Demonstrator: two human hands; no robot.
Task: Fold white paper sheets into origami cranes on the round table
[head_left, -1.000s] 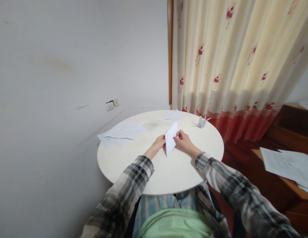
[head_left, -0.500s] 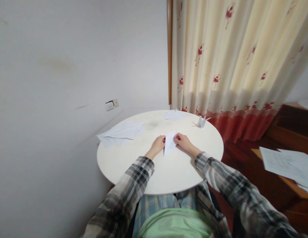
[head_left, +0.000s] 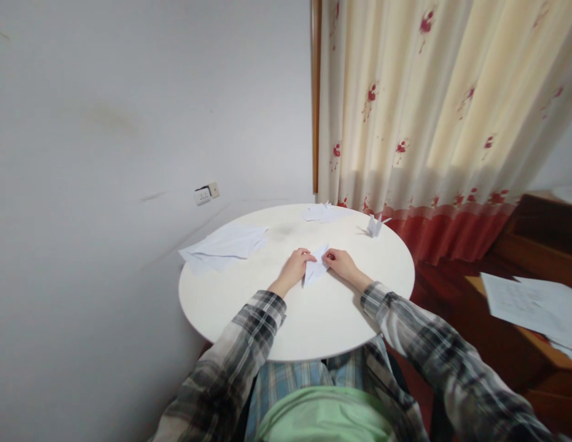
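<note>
A small piece of folded white paper (head_left: 316, 274) lies on the round white table (head_left: 308, 331), between my two hands. My left hand (head_left: 297, 267) is at its left edge, with the thumb laid over the top of the paper and the fingers curled at the side. On the right edge, my right hand (head_left: 340, 263) pinches the paper between thumb and fingertips. The paper looks pointed at its near and far ends. Its inner folds are too small to make out.
White paper sheets (head_left: 228, 242) lie at the table's left edge. More pieces of paper (head_left: 321, 213) rest at the far edge. A folded paper crane (head_left: 375, 226) stands at the far right. Printed sheets (head_left: 534, 307) lie on wooden furniture to the right. A curtain (head_left: 405, 110) hangs behind.
My left thumb has moved right, onto the top of the paper. The paper's left side now looks partly folded or lifted. My right hand has hardly moved.
</note>
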